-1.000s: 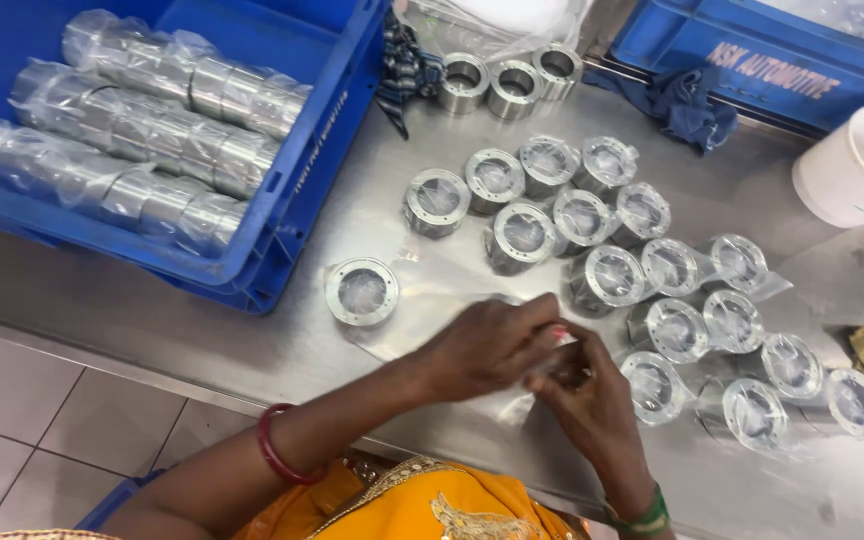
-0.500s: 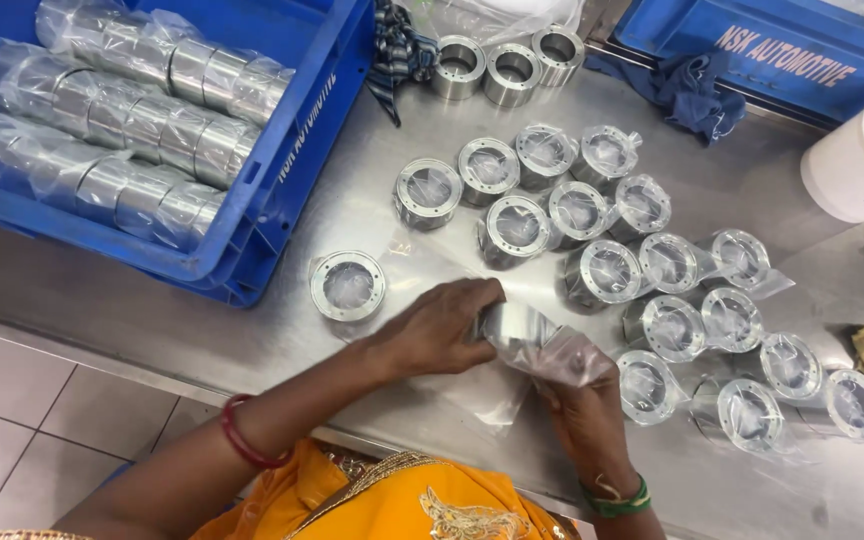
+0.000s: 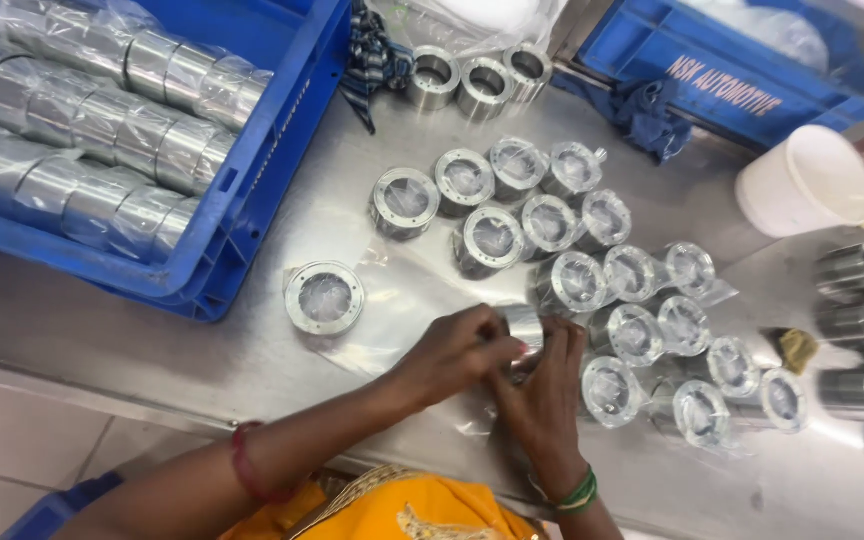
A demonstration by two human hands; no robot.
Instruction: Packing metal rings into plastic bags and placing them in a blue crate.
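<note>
1. Standing over the steel table [image 3: 202, 340], I see the big blue crate [image 3: 252, 215] at the far left, packed with plastic-wrapped rolls of metal rings [image 3: 102, 110]; it sits further right in view than half a second ago, because the head camera has shifted.
2. Beyond the hands, the cluster of bagged metal rings [image 3: 552, 225] lies spread across the middle of the table, each in clear film, unchanged in its layout since the earlier picture.
3. One bagged ring [image 3: 324, 297] lies alone just left of the hands, beside the crate's corner.
4. Compared with half a second ago, the loose plastic film that trailed out between the hands is now gathered in close.
5. Left hand [image 3: 452, 350] is curled tight, its fingertips pinched onto the small metal ring [image 3: 526, 327], which sits at the near table edge between both hands.
6. Right hand [image 3: 544, 385] cups that same ring from below and the right, fingers closed against it.
</note>
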